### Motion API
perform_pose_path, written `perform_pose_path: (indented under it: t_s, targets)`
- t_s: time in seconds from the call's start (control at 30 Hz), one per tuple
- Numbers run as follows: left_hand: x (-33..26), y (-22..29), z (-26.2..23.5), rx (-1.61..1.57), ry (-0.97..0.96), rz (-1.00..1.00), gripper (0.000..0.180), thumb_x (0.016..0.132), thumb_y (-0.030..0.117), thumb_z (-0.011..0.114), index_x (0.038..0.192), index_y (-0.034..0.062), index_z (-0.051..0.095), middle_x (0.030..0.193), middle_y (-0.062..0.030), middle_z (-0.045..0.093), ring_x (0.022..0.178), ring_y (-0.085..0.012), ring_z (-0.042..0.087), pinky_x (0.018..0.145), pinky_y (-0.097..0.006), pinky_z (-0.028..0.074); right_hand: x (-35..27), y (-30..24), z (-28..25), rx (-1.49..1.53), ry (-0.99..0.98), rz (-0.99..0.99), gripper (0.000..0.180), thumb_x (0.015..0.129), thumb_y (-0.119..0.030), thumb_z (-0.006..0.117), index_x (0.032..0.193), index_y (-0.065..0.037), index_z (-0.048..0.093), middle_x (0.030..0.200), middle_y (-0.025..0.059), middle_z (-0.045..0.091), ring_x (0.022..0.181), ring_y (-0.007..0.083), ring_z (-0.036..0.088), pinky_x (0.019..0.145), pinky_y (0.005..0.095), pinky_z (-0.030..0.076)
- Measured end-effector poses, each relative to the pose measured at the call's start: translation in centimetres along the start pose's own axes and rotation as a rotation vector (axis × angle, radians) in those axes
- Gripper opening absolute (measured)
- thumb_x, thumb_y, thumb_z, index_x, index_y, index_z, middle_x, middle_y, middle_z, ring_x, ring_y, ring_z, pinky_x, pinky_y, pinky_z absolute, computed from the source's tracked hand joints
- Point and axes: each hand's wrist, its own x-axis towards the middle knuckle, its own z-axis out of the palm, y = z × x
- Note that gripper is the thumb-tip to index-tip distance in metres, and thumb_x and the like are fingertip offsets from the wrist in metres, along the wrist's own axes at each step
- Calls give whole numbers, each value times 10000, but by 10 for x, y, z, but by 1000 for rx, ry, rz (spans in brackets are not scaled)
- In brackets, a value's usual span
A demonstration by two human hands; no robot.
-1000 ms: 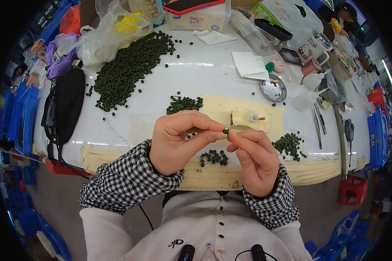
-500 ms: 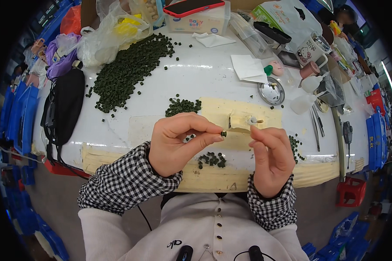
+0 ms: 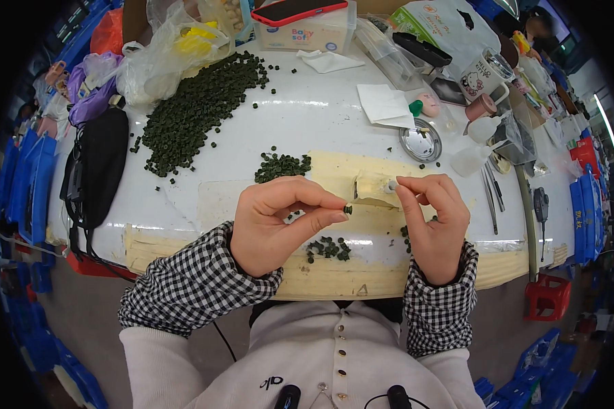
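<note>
Just left of the block [image 3: 368, 191] and toward the body, a dark green piece [image 3: 348, 209] sits at the fingertips of the left hand [image 3: 269, 219], pinched between thumb and forefinger and poking out a little past them toward the right. That hand is closed to a narrow pinch. At the block's right end, the right hand [image 3: 438, 225] has thumb and forefinger drawn nearly together beside the grey peg [image 3: 392, 185]; whether they grip it, I cannot tell. Left of the block lies a small pile [image 3: 282, 168] of similar pieces, and nearer the body than the block a smaller cluster [image 3: 329, 249]. Farther out, a big heap [image 3: 198, 112] spreads beyond the block to the left, a round dish [image 3: 420, 142] lies beyond it to the right, and tweezers [image 3: 490, 198] lie well to its right.
</note>
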Motion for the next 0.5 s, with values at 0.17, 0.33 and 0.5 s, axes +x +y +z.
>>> perform_pose_path:
  t_s: [0.17, 0.33, 0.5]
  targets:
    - [-1, -2, 0, -5, -17, 3, 151, 835, -101, 653, 981, -60, 660, 927, -132, 658, 850, -160, 641, 769, -260, 520, -4, -27, -15, -9, 284, -90, 146, 787, 15, 710, 931, 15, 685, 811, 93, 600, 733, 190, 571, 648, 281, 460]
    - [-1, -7, 0, 23, -24, 5, 152, 843, -47, 675, 993, -25, 689, 907, -106, 679, 833, -128, 648, 744, -239, 528, -1, -39, -16, 224, 81, -232, 117, 811, -18, 711, 914, 1, 659, 845, 96, 621, 771, 212, 597, 700, 306, 482]
    - [1, -2, 0, 59, -80, -28, 151, 830, -96, 662, 976, -54, 668, 923, -129, 666, 851, -166, 645, 767, -268, 519, 3, -31, 0, 439, -53, -235, 117, 867, -31, 667, 953, 7, 596, 895, 122, 649, 811, 223, 639, 726, 306, 514]
